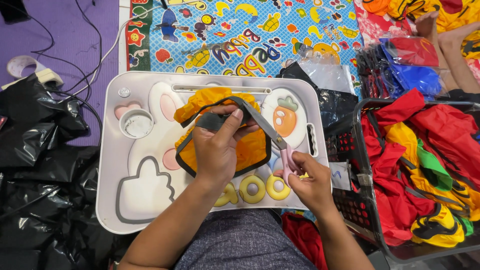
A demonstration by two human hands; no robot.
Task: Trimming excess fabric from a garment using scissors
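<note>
From the head camera I see my left hand (pixel 216 150) pinching a grey strap (pixel 212 121) over yellow fabric (pixel 250 147) on the white lap tray (pixel 112 165). My right hand (pixel 310 182) grips pink-handled scissors (pixel 280 145), blades seemingly at the strap.

Left hand (pixel 216 150): forearm enters from near left, palm down, fingers (pixel 231 122) curled shut in a pinch toward the far side. Right hand (pixel 311 181): near right, fingers closed in a grip, thumb uppermost.

Fabric (pixel 220 130) on tray (pixel 112 200), basket (pixel 360 145) right
</note>
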